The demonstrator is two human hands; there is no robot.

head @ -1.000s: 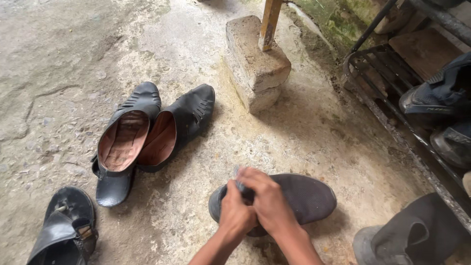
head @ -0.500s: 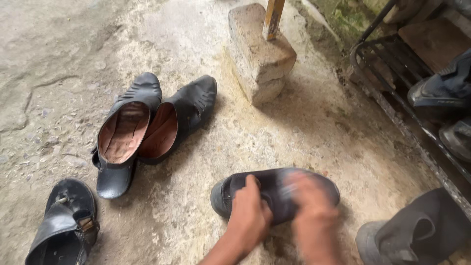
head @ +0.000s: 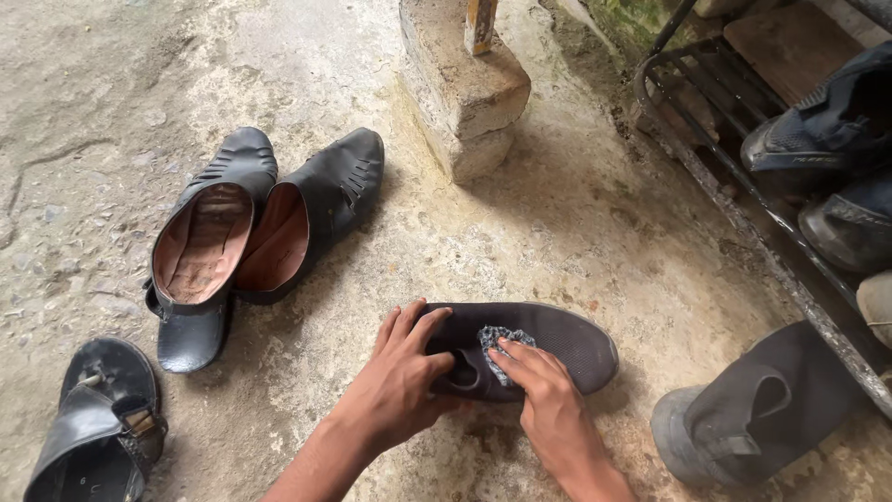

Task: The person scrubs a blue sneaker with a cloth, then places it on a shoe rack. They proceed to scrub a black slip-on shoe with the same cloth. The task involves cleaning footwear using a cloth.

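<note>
Fingers of the left hand (head: pixel 404 367) lie spread and flat over the heel end of a dark slip-on shoe (head: pixel 539 339), fingertips reaching onto its collar, palm pressing on the near side; they steady the shoe rather than close around it. Fingers of the right hand (head: pixel 548 400) are bunched narrow on a small crumpled blue-grey cloth (head: pixel 497 342), pinning it against the upper of the shoe just in front of the opening. The cloth sits between the right fingertips and the shoe's fabric, touching both.

That shoe rests on its sole on the rough concrete floor (head: pixel 576 223), toe pointing right, heel toward the left hand, near the lower middle of the view. Its toe half lies bare beyond both hands.

To the left, well apart from the hands, a pair of black leather shoes (head: pixel 260 232) with tan linings lies side by side and touching, toes pointing away from the person. At the lower left corner is a black sandal (head: pixel 93 428) with a buckle. At the lower right, near the held shoe but not touching it, a second dark slip-on shoe (head: pixel 753 409) lies tilted. Along the right edge runs a dark metal shoe rack (head: pixel 734 200) bearing more footwear. A stone block (head: pixel 465 88) stands at the top middle, with a wooden post (head: pixel 480 23) set on it.
</note>
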